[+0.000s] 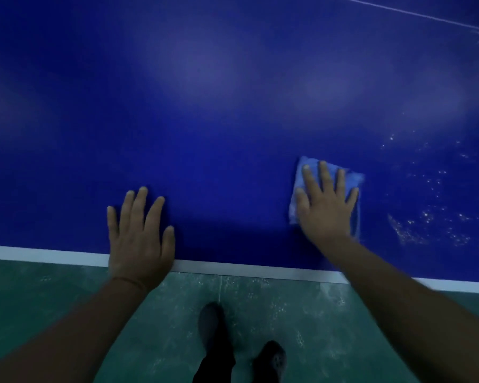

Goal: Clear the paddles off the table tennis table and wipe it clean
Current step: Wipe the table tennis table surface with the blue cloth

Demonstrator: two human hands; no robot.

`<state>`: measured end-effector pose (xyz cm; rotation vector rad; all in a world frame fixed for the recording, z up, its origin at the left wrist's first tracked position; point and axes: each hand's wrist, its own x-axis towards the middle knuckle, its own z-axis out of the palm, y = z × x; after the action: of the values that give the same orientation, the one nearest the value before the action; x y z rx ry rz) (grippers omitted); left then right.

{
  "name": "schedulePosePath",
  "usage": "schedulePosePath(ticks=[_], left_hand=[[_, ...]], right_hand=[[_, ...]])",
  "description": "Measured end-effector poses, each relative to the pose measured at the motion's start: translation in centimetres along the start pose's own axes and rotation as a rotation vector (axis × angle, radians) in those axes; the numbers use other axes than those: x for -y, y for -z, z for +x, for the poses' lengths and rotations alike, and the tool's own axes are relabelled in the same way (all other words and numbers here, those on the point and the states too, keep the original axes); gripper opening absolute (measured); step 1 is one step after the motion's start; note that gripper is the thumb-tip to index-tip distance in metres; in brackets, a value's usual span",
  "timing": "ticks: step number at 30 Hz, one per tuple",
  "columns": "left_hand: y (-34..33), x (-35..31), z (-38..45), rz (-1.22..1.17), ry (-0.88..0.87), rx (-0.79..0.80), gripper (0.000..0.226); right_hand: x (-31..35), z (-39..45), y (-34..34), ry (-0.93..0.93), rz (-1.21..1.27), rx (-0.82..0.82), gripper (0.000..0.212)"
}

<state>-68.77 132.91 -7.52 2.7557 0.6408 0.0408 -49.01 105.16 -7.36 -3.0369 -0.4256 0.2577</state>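
The blue table tennis table (pixel 219 120) fills most of the view, its white edge line (pixel 233 268) running along the near side. My left hand (pixel 138 236) lies flat on the table by that edge, fingers straight. My right hand (pixel 325 203) presses flat on a folded light-blue cloth (pixel 353 179) lying on the table surface. White specks and smears (pixel 426 217) dot the table to the right of the cloth. No paddle is in view.
A green floor (pixel 302 313) lies below the table edge, with my two dark shoes (pixel 213 324) on it. A thin white line (pixel 404 12) crosses the table's far right corner.
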Motion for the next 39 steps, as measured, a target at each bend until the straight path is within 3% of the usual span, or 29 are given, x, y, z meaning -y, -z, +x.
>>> schedulePosePath(ticks=[1,4,5,6,10,12,15,17,19,22,24,26,30,32,33,35,37,39], left_hand=[[-0.1,0.2,-0.1,0.029,-0.002,-0.006,0.064],[-0.6,0.4,0.0,0.068,-0.026,-0.031,0.062],[-0.7,0.5,0.0,0.076,-0.031,-0.031,0.061],[-0.8,0.7,0.0,0.085,-0.031,-0.029,0.061],[-1.4,1.0,-0.1,0.106,-0.047,-0.04,0.06],[-1.8,1.3,-0.1,0.115,-0.069,-0.066,0.059],[-1.9,1.5,-0.2,0.1,-0.079,-0.095,0.058],[-1.8,1.5,-0.1,0.082,-0.078,-0.107,0.057],[-1.8,1.5,-0.1,0.074,-0.082,-0.115,0.057],[-1.9,1.6,-0.1,0.073,-0.082,-0.121,0.057],[-2.0,1.5,-0.1,0.08,-0.079,-0.115,0.057],[-1.9,1.5,-0.1,0.079,-0.072,-0.101,0.058],[-1.7,1.5,-0.1,0.098,-0.072,-0.064,0.058],[-1.7,1.4,-0.2,0.101,-0.069,-0.05,0.059],[-1.6,1.4,-0.2,0.098,-0.068,-0.045,0.059],[-1.5,1.4,-0.2,0.086,-0.064,-0.049,0.058],[-1.4,1.3,-0.2,0.059,-0.048,-0.058,0.058],[-1.2,1.1,-0.2,0.036,-0.026,-0.06,0.058]], right_hand=[[1.9,-0.9,-0.8,0.089,-0.006,-0.025,0.057],[3.9,-3.8,-2.4,0.734,-0.093,0.039,0.053],[3.3,-2.6,-2.1,0.82,-0.101,0.066,0.053],[2.9,-0.4,-1.5,0.796,-0.099,0.047,0.054],[2.3,12.4,1.2,0.318,-0.04,-0.024,0.068],[3.6,18.3,2.0,0.267,-0.001,-0.018,0.068],[8.5,22.2,2.3,0.367,-0.041,0.001,0.057],[11.7,20.5,1.6,0.585,-0.138,0.013,0.055],[12.2,14.8,0.4,0.954,-0.212,0.003,0.056],[6.6,3.5,-0.9,1.485,-0.2,0.172,0.051],[1.4,1.5,-0.1,1.604,-0.211,0.265,0.051],[-0.6,5.0,1.4,1.48,-0.253,0.233,0.051],[3.3,15.7,2.6,0.653,-0.131,0.064,0.058],[7.6,19.1,2.7,0.401,-0.036,0.045,0.056],[9.9,19.9,2.6,0.361,-0.032,0.038,0.055],[14.0,18.9,1.8,0.48,-0.094,0.029,0.055],[15.1,14.0,0.3,0.792,-0.158,0.023,0.054],[12.1,6.5,-1.0,1.129,-0.176,0.059,0.053]])
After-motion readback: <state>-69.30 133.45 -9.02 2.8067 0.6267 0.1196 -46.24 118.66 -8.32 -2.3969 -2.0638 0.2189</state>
